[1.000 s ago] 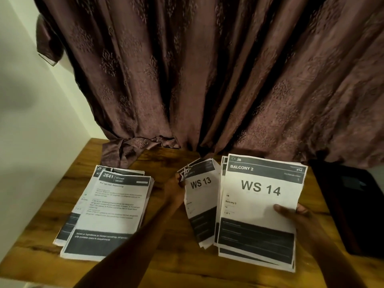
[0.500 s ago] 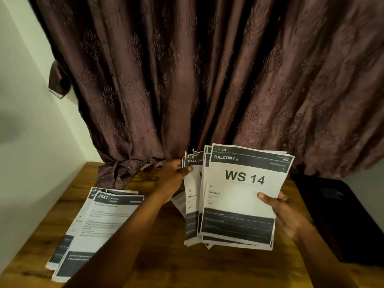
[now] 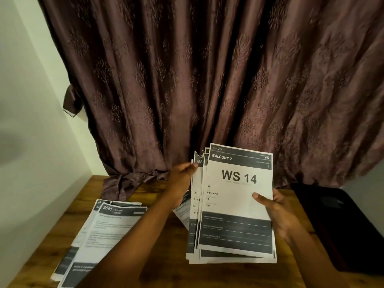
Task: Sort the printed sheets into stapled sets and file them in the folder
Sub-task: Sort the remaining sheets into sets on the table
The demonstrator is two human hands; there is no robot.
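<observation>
Held stack (image 3: 234,204): upright above the table (image 3: 158,267), "WS 14" sheet in front.
Right hand (image 3: 276,213): closed on the stack's right edge, thumb on the front.
Left hand (image 3: 182,179): pinching the rear sheets' top-left corners.
Sorted pile (image 3: 104,231): flat on the table, left.
Advice: square the edges, then peel one sheet at a time, reading each header.

A brown patterned curtain (image 3: 207,80) hangs behind the wooden table (image 3: 162,269), its hem bunched on the tabletop (far left corner). A pale wall (image 3: 25,121) flanks the left side.
</observation>
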